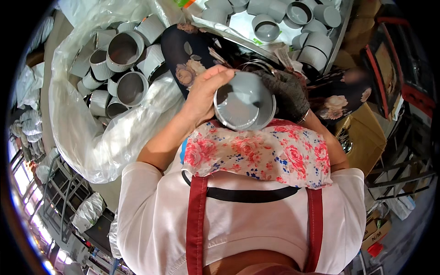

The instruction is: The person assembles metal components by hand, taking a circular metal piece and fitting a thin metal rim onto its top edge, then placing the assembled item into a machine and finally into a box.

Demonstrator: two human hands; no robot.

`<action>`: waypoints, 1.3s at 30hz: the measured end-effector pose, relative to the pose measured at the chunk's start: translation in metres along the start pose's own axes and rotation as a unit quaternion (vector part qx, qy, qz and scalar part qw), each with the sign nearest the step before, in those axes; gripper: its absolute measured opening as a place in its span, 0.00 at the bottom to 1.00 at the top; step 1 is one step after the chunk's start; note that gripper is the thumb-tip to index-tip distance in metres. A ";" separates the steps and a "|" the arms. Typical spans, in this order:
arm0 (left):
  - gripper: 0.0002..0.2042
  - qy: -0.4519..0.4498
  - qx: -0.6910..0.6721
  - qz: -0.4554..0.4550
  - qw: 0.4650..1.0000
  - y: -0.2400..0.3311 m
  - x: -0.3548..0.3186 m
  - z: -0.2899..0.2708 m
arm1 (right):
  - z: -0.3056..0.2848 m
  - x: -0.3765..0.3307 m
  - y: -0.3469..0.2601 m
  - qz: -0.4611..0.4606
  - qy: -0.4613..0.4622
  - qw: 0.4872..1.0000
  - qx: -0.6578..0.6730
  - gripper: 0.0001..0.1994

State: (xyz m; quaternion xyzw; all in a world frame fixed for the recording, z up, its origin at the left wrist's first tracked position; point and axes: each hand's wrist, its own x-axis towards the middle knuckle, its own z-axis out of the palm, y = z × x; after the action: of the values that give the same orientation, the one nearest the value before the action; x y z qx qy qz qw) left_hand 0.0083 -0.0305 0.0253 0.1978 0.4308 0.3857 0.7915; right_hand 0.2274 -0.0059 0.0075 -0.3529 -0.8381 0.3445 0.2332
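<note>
A grey plastic pipe fitting, short and round with a wide mouth, is held tilted in front of my lap. My left hand is bare and grips it at the upper left, thumb along the rim. On the other side, my right hand wears a dark glove and lies close against the fitting's wall. Its fingers look curled, and what they hold is hidden behind the fitting. Thin shiny metal loops show just beyond the gloved fingers. A floral cloth covers my front below the fitting.
To the left, a clear plastic bag holds several grey fittings. Ahead, a metal-edged tray carries more fittings. A cardboard box stands at the right, near a red and black frame.
</note>
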 end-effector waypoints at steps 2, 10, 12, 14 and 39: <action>0.07 0.007 -0.012 -0.003 1.000 0.001 -0.004 0.002 | -0.003 0.008 -0.012 0.198 -0.046 0.927 0.315 0.17; 0.02 0.069 -0.010 0.129 0.989 0.024 -0.018 0.007 | -0.016 0.042 -0.006 0.268 -0.031 0.881 0.388 0.08; 0.05 0.106 0.072 0.327 0.936 0.046 -0.036 -0.015 | -0.033 0.062 0.027 0.076 0.131 0.985 0.078 0.09; 0.06 0.380 0.108 0.437 0.808 0.067 -0.076 -0.041 | -0.040 0.084 0.074 0.197 0.227 0.941 0.157 0.12; 0.23 0.043 0.444 0.417 0.792 0.055 0.047 0.002 | -0.049 0.096 0.039 0.078 -0.214 0.959 0.170 0.14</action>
State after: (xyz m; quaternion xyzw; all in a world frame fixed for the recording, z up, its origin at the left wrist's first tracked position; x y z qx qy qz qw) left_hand 0.0017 0.0407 0.0367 0.6710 0.4639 0.4525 0.3603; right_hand 0.2135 0.1067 0.0250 -0.2900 -0.7675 0.5665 0.0770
